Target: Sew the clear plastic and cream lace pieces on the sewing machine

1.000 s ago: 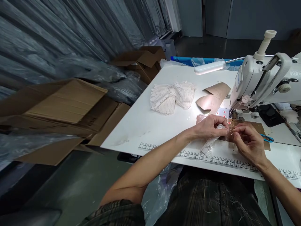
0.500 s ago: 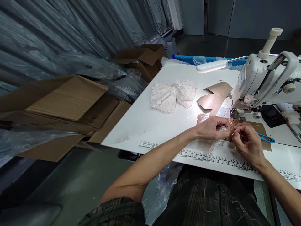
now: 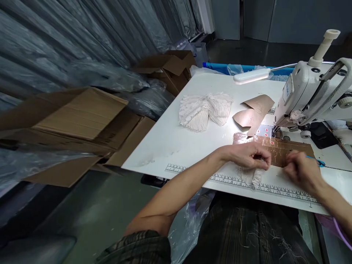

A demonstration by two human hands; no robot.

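My left hand (image 3: 251, 156) pinches a small piece of white lace (image 3: 256, 179), which hangs down over the printed ruler at the table's front edge. To its right, my right hand (image 3: 305, 170) is smeared by motion, its fingers curled; whether it holds anything cannot be made out. Just behind that hand lies a blue-handled cutter (image 3: 320, 162), partly covered by it. A brown taped cardboard strip (image 3: 277, 151) lies flat beyond both hands, in front of the needle area of a white sewing machine (image 3: 305, 93).
Gathered white lace pieces (image 3: 205, 112) rest on the white table (image 3: 165, 146), left of a curled brown paper piece (image 3: 257, 112). A lamp (image 3: 251, 76) reaches in from behind the machine. Open cardboard boxes (image 3: 79, 113) stand left of the table.
My right hand has moved right and down, away from my left. The lace in my left hand has shifted toward the front edge, exposing more of the cardboard strip. The view has shifted slightly.
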